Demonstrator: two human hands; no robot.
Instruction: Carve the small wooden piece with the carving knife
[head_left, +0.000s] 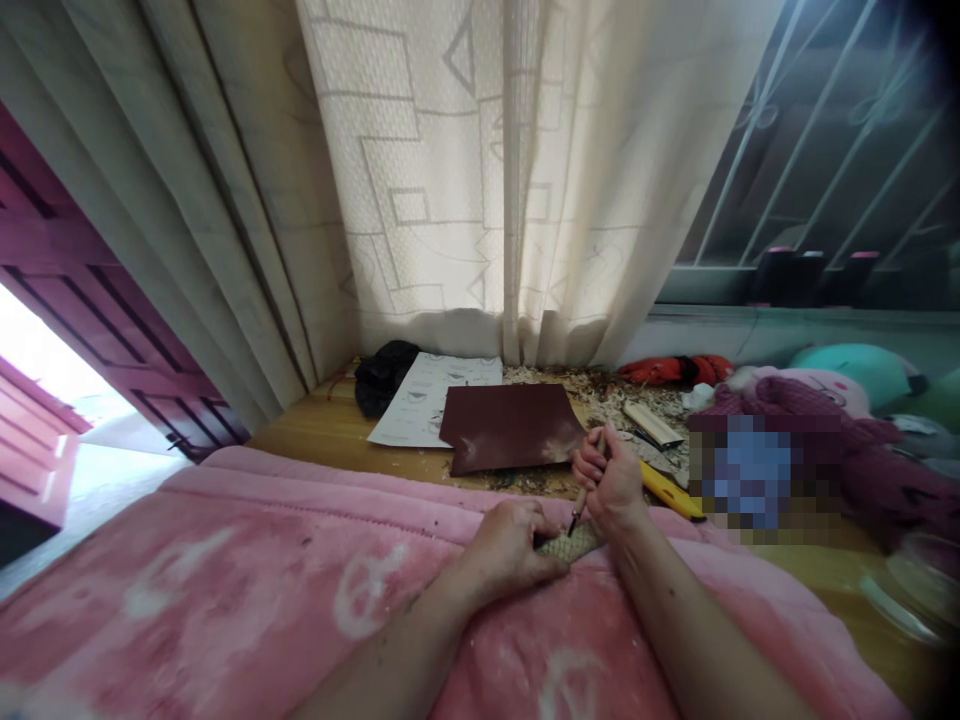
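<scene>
My left hand [510, 545] is closed around the left end of a small pale wooden piece [568, 545] with a crosshatched surface. The piece lies low over the pink blanket [390, 570]. My right hand [611, 475] grips the handle of a slim carving chisel [577, 508], fist raised above the wood. The chisel slants down, its dark metal tip at or just over the crosshatched face; I cannot tell whether it cuts in. Part of the wood is hidden behind my left fingers and right wrist.
Beyond the blanket, a dark red sheet [514, 425] overlaps printed paper [420, 400]. A black bag [384, 375] sits left. Wood shavings [611, 392], a pale block-shaped item [652, 424] and a yellow-handled tool [670, 490] lie right. Farther right are plush toys [855, 375] and a glass container [911, 590].
</scene>
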